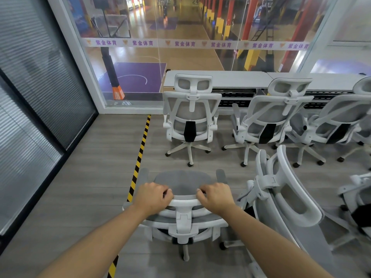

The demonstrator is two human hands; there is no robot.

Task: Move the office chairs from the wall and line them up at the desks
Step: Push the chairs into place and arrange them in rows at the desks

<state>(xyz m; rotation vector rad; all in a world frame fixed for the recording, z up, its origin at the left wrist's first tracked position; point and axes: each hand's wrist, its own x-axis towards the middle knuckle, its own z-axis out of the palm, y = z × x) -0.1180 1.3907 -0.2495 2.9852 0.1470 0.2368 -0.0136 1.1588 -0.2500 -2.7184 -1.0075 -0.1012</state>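
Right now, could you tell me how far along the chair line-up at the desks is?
Done: three white mesh office chairs already face the long grey desk. In hand: left hand and right hand grip the headrest of another white chair, not yet at the desks. Left: a tilted chair and one more at the right edge.
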